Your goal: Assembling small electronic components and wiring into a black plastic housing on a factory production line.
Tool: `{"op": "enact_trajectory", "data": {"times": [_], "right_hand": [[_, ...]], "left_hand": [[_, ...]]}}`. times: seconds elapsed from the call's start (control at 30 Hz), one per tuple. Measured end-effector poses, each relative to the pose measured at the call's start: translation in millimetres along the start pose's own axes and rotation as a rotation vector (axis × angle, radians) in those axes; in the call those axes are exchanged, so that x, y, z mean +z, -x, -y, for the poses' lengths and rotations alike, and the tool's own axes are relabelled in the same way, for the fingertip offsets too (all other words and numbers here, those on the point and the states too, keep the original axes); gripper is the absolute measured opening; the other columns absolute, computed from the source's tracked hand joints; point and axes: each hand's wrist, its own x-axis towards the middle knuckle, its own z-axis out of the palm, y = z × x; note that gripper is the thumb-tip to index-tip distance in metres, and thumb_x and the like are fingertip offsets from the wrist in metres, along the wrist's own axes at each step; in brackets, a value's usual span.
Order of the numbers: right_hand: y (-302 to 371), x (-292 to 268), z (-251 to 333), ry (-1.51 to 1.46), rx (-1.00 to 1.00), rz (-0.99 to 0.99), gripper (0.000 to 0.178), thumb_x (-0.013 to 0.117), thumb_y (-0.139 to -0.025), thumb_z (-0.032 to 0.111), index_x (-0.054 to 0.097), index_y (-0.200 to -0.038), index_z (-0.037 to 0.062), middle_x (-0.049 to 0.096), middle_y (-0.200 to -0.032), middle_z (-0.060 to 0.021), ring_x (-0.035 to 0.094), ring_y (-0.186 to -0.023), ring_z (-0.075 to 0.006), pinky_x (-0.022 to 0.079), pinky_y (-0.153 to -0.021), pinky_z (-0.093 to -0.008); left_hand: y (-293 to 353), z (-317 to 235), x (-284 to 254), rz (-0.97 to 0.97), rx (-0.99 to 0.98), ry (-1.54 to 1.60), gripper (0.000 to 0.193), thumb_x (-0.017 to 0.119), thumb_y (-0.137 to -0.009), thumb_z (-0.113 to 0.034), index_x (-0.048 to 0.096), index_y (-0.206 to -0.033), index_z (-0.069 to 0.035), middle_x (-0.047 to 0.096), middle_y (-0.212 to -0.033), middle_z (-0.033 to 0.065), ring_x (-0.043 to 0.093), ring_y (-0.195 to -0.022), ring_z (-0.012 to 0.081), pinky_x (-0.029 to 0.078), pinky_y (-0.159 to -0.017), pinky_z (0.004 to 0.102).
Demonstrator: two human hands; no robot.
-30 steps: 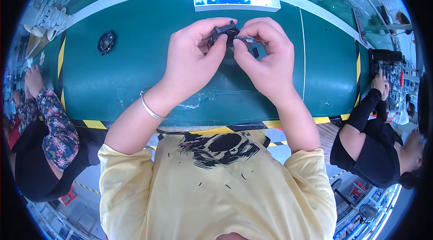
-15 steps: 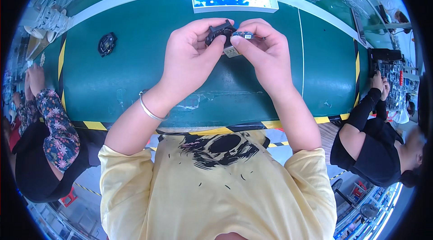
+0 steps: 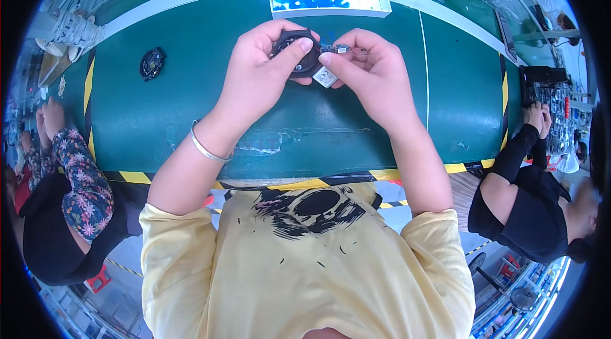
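Note:
My left hand (image 3: 262, 62) grips a round black watch case (image 3: 298, 70), thumb pressed across its open inner side. Between the thumb and fingers of my right hand (image 3: 369, 65) is a small blue circuit board (image 3: 337, 49) with thin wires trailing from it. Below the board, beside the case, hangs a silvery-white battery (image 3: 325, 77) with printing on it. Both hands are held together above the green table. To the left, a second black watch case (image 3: 152, 63) lies on the table, apart from my hands.
A white tray (image 3: 331, 13) of small blue parts stands at the far side of the green table (image 3: 210, 103). Yellow-black tape (image 3: 356, 178) lines the near edge. A person in a flowered sleeve (image 3: 79, 180) sits left; another in black (image 3: 522, 205) sits right.
My left hand has turned the watch case so its open inner face shows more, and moved slightly left. The battery now shows more clearly. My right hand still holds the circuit board.

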Motion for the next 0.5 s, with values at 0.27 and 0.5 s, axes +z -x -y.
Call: {"op": "enact_trajectory", "data": {"times": [0.27,0.5], "right_hand": [[-3,-15,8,-0.183,0.055,0.036,0.008,0.068,-0.084,0.005,0.061,-0.089,0.0031,0.063,-0.078,-0.0005,0.057,-0.068,-0.0044,0.045,-0.057,-0.0190],[-8,-27,11,-0.394,0.102,0.192,0.012,0.067,-0.083,0.004,0.063,-0.094,0.0014,0.066,-0.080,-0.0036,0.060,-0.065,-0.0079,0.048,-0.060,-0.0207]], "left_hand": [[-1,-10,-1,0.073,-0.188,0.194,0.018,0.053,-0.093,-0.008,0.061,-0.104,0.004,0.067,-0.091,0.0110,0.068,-0.080,0.0157,0.059,-0.063,0.0254],[-3,-10,-6,0.086,-0.128,0.113,0.017,0.052,-0.094,-0.007,0.060,-0.103,0.004,0.067,-0.090,0.0123,0.068,-0.080,0.0170,0.059,-0.063,0.0260]]}}
